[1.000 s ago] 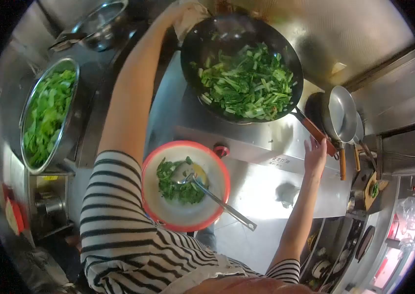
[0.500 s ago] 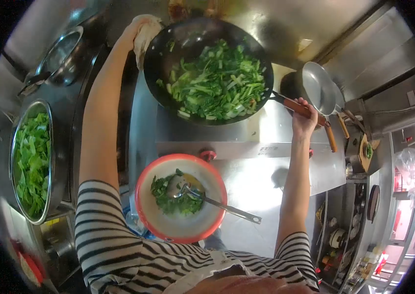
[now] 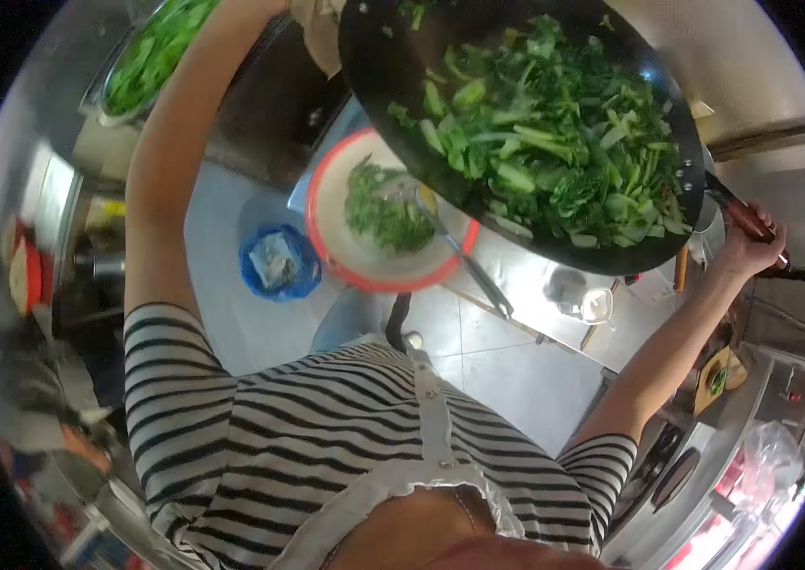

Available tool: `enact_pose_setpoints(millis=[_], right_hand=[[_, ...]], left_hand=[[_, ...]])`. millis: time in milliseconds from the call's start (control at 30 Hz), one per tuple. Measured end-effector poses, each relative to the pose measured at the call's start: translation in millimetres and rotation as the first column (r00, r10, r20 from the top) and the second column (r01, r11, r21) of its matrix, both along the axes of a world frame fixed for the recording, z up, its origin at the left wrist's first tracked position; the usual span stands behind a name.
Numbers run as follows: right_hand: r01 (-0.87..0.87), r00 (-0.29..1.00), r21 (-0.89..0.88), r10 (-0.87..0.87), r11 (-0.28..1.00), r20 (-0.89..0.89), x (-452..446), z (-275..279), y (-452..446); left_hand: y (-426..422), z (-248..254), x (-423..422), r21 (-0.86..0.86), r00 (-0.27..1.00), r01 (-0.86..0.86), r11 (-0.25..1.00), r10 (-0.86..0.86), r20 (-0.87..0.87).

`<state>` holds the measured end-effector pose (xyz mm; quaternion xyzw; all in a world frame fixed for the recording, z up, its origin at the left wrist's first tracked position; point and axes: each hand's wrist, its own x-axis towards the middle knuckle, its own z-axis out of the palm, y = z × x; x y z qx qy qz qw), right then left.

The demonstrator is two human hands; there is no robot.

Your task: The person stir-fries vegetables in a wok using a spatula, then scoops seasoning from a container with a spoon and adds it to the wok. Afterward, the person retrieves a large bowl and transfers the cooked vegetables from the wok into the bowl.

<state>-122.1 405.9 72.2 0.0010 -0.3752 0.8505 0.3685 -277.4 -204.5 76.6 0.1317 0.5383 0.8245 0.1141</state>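
Observation:
A black wok full of chopped green vegetables hangs tilted in the upper middle of the head view. My right hand is wrapped round its wooden handle on the right. At the top edge my left hand is mostly cut off, by a beige cloth against the wok's left side; its fingers do not show. Below and left of the wok, partly overlapped by it, stands a white bowl with a red rim. It contains some cooked greens and a metal ladle.
An oval metal container of leafy greens is at the upper left. On the floor sits a blue-lined bin. A small white-handled container rests on the steel counter. Another person's hand shows at the lower left.
The wok has come nearer and lies lower and further right, overlapping the bowl's edge. My right hand moved right with the handle. The view has shifted, bringing the blue-lined bin into sight.

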Motion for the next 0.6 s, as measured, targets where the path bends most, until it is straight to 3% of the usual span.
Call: enact_pose_setpoints(millis=[33, 67, 100, 167, 233, 300, 400, 467, 500, 533, 567, 600], right_hand=[[-0.046, 0.999, -0.008, 0.046, 0.999, 0.001, 8.3, 5.7, -6.1], [-0.057, 0.993, -0.035, 0.061, 0.998, 0.097, 16.1, 3.8, -11.3], [-0.083, 0.993, -0.038, 0.086, 0.996, 0.085, 25.3, 0.3, -31.0], [-0.018, 0.985, 0.080, 0.004, 0.997, 0.172, 45.0, -14.6, -70.5], [0.011, 0.965, -0.030, -0.003, 0.999, 0.264, 56.3, -40.9, -93.9], [-0.071, 0.950, -0.103, 0.099, 0.992, 0.298, 71.0, -64.0, -127.2], [-0.103, 0.900, -0.216, 0.183, 0.971, 0.396, 73.0, -89.2, -148.4], [-0.096, 0.894, -0.189, 0.168, 0.977, 0.416, 67.2, -92.0, -151.1], [-0.075, 0.889, -0.148, 0.133, 0.986, 0.439, 67.9, -93.3, -154.4], [-0.026, 0.877, -0.058, 0.050, 0.998, 0.478, 63.7, -89.0, -155.2], [-0.053, 0.864, -0.069, 0.081, 0.996, 0.497, 52.1, -98.6, -135.5], [-0.072, 0.845, -0.011, 0.067, 0.997, 0.531, 55.6, -88.7, -142.1]], left_hand=[[-5.2, 1.0, 31.5, -0.012, 0.992, -0.092, 0.996, 0.092, 0.083], [-20.5, -7.8, 57.3, 0.009, 0.994, -0.045, 0.999, 0.044, 0.103], [-48.4, -27.4, 77.8, 0.006, 0.993, -0.070, 0.998, 0.070, 0.091], [-98.5, -72.4, 112.3, -0.306, 0.997, -0.063, 0.950, 0.075, 0.028], [-89.3, -85.2, 170.8, -0.350, 0.930, -0.325, 0.879, 0.365, 0.054], [-109.4, -111.3, 208.4, -0.400, 0.918, -0.335, 0.853, 0.391, 0.064], [-123.2, -126.5, 244.4, -0.526, 0.891, -0.266, 0.807, 0.414, 0.185], [-109.6, -125.9, 265.3, -0.788, 0.765, -0.202, 0.582, 0.596, 0.244], [-101.6, -126.1, 274.8, -0.792, 0.757, -0.195, 0.579, 0.602, 0.253], [-93.3, -125.6, 281.0, -0.736, 0.725, -0.122, 0.666, 0.566, 0.392], [-88.7, -128.1, 284.0, -0.661, 0.680, -0.051, 0.749, 0.511, 0.526], [-96.9, -152.1, 279.2, -0.656, 0.669, -0.044, 0.754, 0.510, 0.541]])
